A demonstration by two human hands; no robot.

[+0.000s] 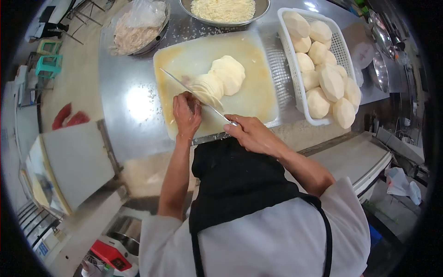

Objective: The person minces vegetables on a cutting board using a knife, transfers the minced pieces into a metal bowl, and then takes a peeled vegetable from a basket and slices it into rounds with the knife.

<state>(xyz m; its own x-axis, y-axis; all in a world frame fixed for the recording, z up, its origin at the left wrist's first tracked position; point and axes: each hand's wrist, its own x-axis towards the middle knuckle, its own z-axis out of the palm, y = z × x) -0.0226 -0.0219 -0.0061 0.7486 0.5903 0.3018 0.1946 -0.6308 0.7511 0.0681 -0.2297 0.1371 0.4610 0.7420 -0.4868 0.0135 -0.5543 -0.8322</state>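
My right hand (pixel 254 135) grips the handle of a kitchen knife (pixel 177 80), whose long blade points to the far left over the cutting board (pixel 258 99). The blade crosses the near end of a row of thin potato slices (pixel 205 87). My left hand (pixel 187 115) has its fingers curled against the slices at the blade's near side; the fingertips are partly hidden. Beyond the row, more overlapping potato slices (pixel 230 74) lie fanned out on the board.
A white plastic basket (pixel 344 51) piled with peeled potatoes (pixel 331 83) stands to the right. At the back are a bowl of pale shreds (pixel 223 9) and a container of pale food under a clear bag (pixel 138 30). Everything rests on a metal table (pixel 127 115).
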